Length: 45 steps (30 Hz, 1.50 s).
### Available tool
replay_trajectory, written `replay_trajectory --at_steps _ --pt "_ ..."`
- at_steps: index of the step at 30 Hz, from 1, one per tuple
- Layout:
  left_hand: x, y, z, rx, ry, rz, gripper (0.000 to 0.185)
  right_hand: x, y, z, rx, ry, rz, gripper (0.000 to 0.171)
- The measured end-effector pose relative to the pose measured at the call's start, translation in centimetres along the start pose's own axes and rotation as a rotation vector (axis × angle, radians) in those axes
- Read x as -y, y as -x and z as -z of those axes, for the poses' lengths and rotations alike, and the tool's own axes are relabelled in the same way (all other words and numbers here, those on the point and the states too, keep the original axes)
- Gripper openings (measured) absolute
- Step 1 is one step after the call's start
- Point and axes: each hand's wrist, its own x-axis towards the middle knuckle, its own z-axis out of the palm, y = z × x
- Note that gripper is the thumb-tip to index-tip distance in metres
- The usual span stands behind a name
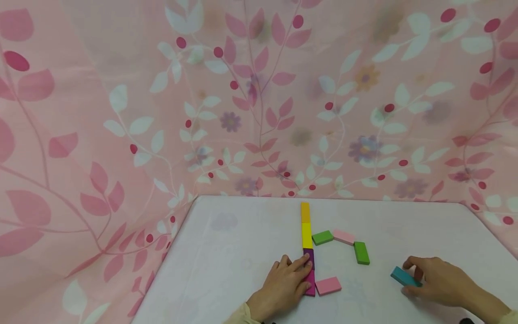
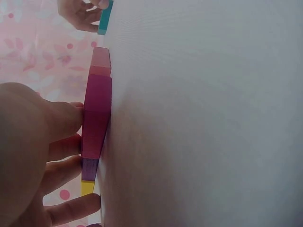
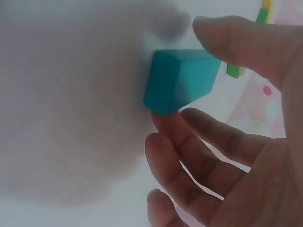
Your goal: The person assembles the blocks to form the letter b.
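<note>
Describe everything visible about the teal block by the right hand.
The teal block is a small, flat rectangular piece, solid teal with a matte, painted-wood look, though the material is uncertain. It sits tilted, one end raised off the white table on the right side, apart from the other blocks. The right hand pinches it, thumb on one side and fingertips on the other.

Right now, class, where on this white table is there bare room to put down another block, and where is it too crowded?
Bare patches: the table left of the block line, and the back right, beyond the green block. Crowded: around the left hand pressing the magenta block, beside the pink block. The right hand pinches a teal block.
</note>
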Motion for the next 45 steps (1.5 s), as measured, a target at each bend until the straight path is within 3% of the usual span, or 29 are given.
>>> replay_trajectory --at_steps 6,15,18,25,34,45 --pt "0.1 0.0 0.0 -0.002 0.002 0.002 0.049 1.0 0.4 -0.5 0.009 -0.071 0.035 0.061" --pt "-0.1 0.2 0.3 0.000 0.011 0.005 0.049 3.6 0.4 -1.3 0.005 -0.213 0.199 0.063" --pt "-0.2 0.3 0.4 0.003 0.013 0.012 0.050 4.5 0.1 -1.6 0.012 -0.263 0.206 0.065" --pt "-0.1 0.2 0.3 0.007 0.012 0.010 0.050 6.7 -0.4 -2.8 -0.076 -0.248 0.129 0.063" --pt "-0.1 0.1 0.2 -0.004 0.008 0.009 0.050 9.2 -1.1 -3.5 -0.191 -0.136 0.111 0.064" --pt "-0.1 0.1 0.1 -0.001 0.018 0.009 0.049 10.9 -2.0 -3.9 -0.156 -0.146 0.048 0.065"
